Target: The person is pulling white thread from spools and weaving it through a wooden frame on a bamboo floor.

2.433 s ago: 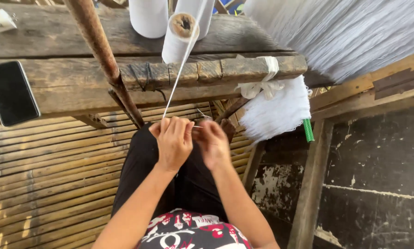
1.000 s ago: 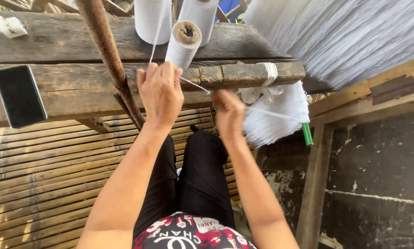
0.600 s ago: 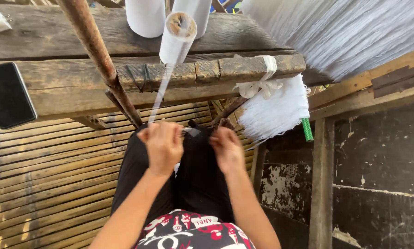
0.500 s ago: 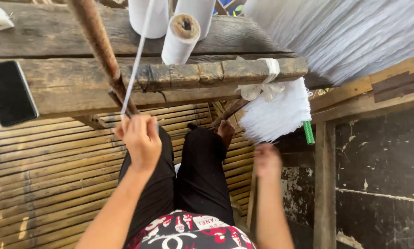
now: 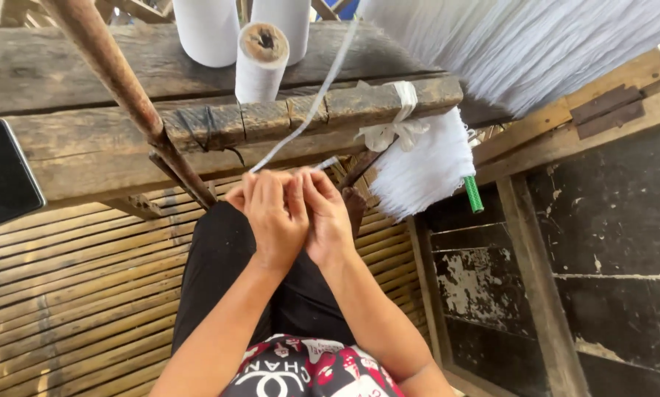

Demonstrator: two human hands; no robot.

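Near centre: left hand (image 5: 271,217) and right hand (image 5: 328,215) pressed together over black-clad knees, fingertips pinching white thread (image 5: 308,114). Running to 1 o'clock across weathered wooden beam (image 5: 87,147). Farther, 12 o'clock: white thread cone (image 5: 260,66). At 9 o'clock: dark phone (image 5: 2,173).

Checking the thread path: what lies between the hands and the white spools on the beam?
In the head view, a taut white thread crosses the wooden beam's edge.
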